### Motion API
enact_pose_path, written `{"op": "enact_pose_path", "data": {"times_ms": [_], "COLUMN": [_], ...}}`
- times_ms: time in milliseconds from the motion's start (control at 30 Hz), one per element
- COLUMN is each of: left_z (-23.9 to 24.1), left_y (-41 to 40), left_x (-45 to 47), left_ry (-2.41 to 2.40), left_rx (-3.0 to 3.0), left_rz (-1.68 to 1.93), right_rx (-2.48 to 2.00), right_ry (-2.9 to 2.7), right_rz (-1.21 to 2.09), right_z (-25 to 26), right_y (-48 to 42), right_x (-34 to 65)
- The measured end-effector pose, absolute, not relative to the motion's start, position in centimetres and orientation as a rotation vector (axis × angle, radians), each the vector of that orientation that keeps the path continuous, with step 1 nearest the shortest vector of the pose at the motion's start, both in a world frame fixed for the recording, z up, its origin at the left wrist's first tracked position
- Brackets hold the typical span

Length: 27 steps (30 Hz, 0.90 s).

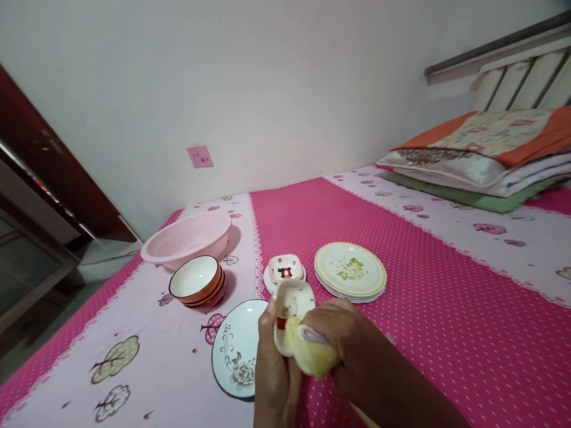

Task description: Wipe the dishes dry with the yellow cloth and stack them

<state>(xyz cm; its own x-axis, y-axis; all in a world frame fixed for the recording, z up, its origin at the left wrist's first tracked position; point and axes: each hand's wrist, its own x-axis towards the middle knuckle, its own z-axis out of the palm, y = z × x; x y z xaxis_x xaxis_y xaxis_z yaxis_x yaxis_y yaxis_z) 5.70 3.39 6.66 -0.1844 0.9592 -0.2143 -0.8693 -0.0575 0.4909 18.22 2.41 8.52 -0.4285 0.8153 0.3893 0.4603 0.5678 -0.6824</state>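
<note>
My left hand (273, 356) is closed around the side of a small white dish (295, 297) with a cartoon figure inside, tilted toward me. In my right hand (343, 327) is a bunched yellow cloth (310, 351) with a lilac loop, pressed against the dish's lower inside. Just beyond sits a pink-rimmed small dish (285, 268) on a white saucer or plate (269, 282). Left of my hands lies a flower-patterned plate (236, 351), partly hidden by my left hand. A stack of yellow-rimmed plates (350, 270) is to the right.
Several stacked brown bowls (196, 282) stand at left, before a pink basin (187, 238). Folded bedding (491, 148) is piled at the far right on the pink patterned bedspread (294, 208). A wall (289, 89) bearing a pink note (200, 157) closes off the back.
</note>
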Motion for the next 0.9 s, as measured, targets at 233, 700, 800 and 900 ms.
{"op": "enact_pose_path", "data": {"times_ms": [233, 700, 800, 900], "left_z": [7.7, 7.3, 7.3, 7.3], "left_y": [3.6, 3.4, 3.3, 3.3], "left_x": [5.0, 5.7, 5.9, 6.2], "left_ry": [0.614, 0.558, 0.587, 0.621], "left_rx": [-0.037, 0.113, 0.163, 0.253], "left_rz": [1.601, 1.399, 1.409, 1.47], "right_rx": [-1.22, -0.95, -1.031, -1.095], "right_ry": [-1.723, -2.041, -2.052, -2.059], "right_rz": [-0.158, -0.044, 0.018, 0.084], "right_z": [9.5, 7.7, 7.9, 8.2], "right_y": [3.1, 4.3, 4.1, 3.9], "right_x": [21.5, 17.2, 17.4, 17.6]}}
